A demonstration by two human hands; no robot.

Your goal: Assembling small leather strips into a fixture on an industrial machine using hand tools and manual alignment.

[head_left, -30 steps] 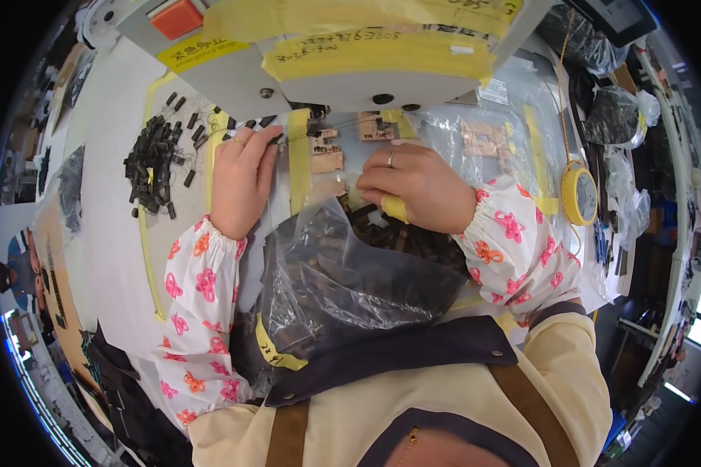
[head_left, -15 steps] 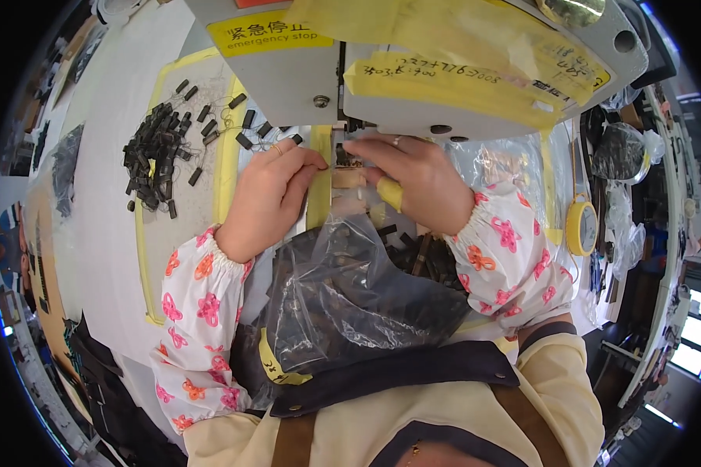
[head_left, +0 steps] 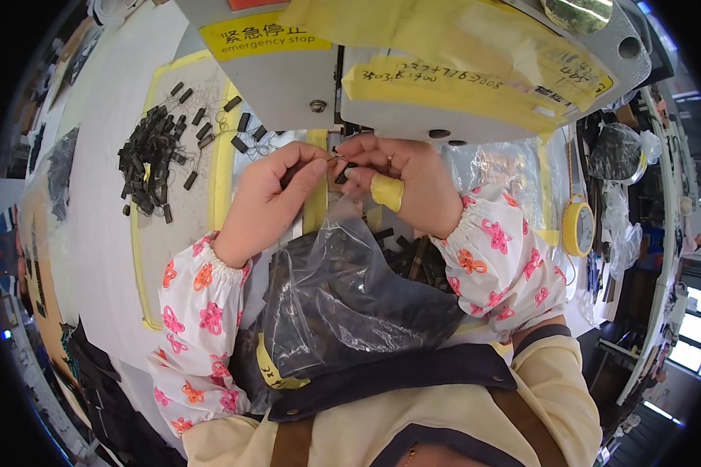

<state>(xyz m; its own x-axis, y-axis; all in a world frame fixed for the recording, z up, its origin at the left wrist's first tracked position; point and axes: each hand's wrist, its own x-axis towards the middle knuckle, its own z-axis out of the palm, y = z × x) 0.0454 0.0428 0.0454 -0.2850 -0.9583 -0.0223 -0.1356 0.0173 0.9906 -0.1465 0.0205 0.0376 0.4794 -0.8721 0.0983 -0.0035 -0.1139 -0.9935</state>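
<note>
My left hand (head_left: 269, 198) and right hand (head_left: 401, 187) met just under the front edge of the grey machine head (head_left: 413, 86). Both sets of fingers were pinched shut on one small dark piece (head_left: 341, 170) with a thin thread or wire running off it toward my left fingertips. The piece sat between the two hands, a touch nearer the right, right at the fingertips. Its long axis seemed to run roughly left to right across the gap, though it was too small and too covered to be sure. My right thumb wore a wrap of yellow tape (head_left: 387, 193).

Directly beyond the fingers: the slot of the machine, very close above, with the housing overhanging and leaving little room to lift.

Below the wrists, toward me: a clear plastic bag (head_left: 343, 303) holding more dark pieces, its mouth gaping just under the right hand.

Off to the left of the left hand, well apart: a loose pile of small black pieces (head_left: 152, 159) on the white tabletop (head_left: 93, 257), inside a yellow taped outline.

Far right of the right hand: a roll of yellow tape (head_left: 578, 226).
</note>
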